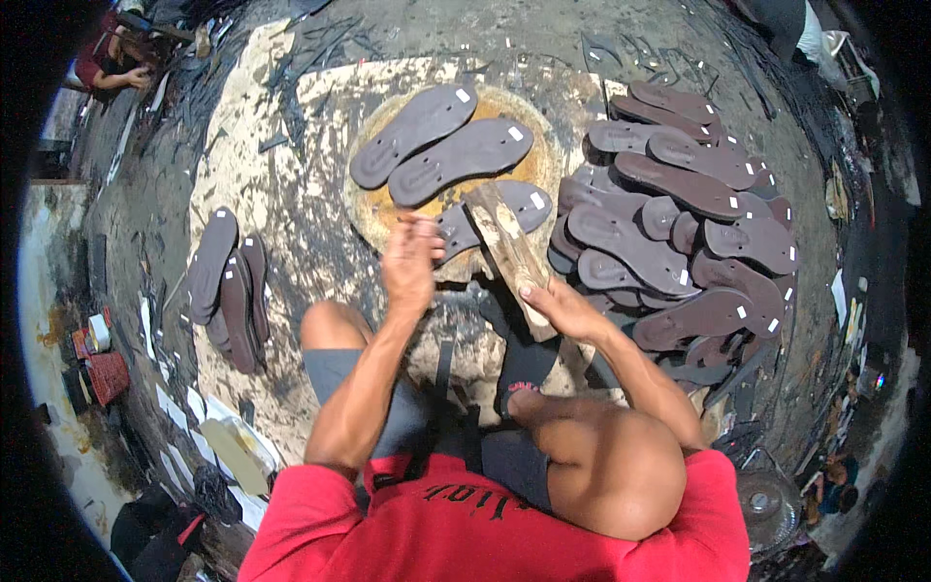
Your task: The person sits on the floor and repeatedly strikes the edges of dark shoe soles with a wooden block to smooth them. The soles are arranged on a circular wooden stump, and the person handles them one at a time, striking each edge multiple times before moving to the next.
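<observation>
A flat, worn length of wood point(506, 242) slants over one grey-brown sandal sole point(526, 201), hiding its middle. My right hand point(558, 306) is closed round the wood's near end, thumb on top. At the near left end of that sole is my left hand point(412, 262), its slightly blurred fingers loosely apart with nothing seen in them. Whether they touch the sole I cannot tell. Two more soles, an upper one point(415, 134) and a lower one point(461, 160), lie side by side beyond it on a round, rust-stained board point(364, 215). Each sole has strap holes or a white sticker.
A large heap of brown soles point(679, 184) spreads over the right side. At the left lies a smaller stack of soles point(233, 281). Dark offcuts point(330, 48) litter the far floor. Another person point(116, 63) works at the far left. My bent knee point(616, 475) is close in front.
</observation>
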Action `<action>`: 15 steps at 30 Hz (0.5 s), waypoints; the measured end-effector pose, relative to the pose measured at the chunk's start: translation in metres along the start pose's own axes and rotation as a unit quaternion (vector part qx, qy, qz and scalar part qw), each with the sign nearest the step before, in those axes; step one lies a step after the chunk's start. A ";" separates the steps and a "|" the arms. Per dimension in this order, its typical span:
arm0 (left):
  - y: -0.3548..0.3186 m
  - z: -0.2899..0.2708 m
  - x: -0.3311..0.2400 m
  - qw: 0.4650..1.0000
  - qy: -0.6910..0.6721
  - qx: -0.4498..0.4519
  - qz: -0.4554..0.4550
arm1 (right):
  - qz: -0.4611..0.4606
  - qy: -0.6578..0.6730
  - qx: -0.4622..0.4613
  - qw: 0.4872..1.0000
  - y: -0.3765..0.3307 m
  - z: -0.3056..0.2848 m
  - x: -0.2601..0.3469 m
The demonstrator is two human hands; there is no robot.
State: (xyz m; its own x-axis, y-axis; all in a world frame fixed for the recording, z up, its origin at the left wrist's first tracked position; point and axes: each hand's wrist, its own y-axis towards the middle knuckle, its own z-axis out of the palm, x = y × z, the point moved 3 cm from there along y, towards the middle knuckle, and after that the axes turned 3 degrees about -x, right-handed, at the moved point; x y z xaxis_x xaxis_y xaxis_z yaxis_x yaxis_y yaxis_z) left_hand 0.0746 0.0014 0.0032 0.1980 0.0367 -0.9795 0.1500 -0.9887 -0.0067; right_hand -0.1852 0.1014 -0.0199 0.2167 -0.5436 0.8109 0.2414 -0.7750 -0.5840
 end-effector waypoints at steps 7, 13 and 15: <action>-0.048 0.027 -0.040 0.868 0.227 0.401 0.187 | -0.107 -0.020 -0.131 0.985 0.000 0.017 0.014; 0.003 0.017 -0.012 0.847 0.383 0.233 0.287 | -0.139 0.126 -0.199 0.962 0.001 -0.023 0.030; 0.022 0.017 0.000 0.825 0.407 0.347 0.182 | -0.181 0.111 -0.244 0.946 0.003 -0.037 0.033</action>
State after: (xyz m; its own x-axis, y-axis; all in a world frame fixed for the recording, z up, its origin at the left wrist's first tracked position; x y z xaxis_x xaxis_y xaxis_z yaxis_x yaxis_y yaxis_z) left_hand 0.0611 -0.0223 0.0000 0.7353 -0.4748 -0.4837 -0.5979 -0.7905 -0.1329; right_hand -0.2125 0.0693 0.0070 -0.0144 -0.2271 0.9738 -0.2165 -0.9501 -0.2248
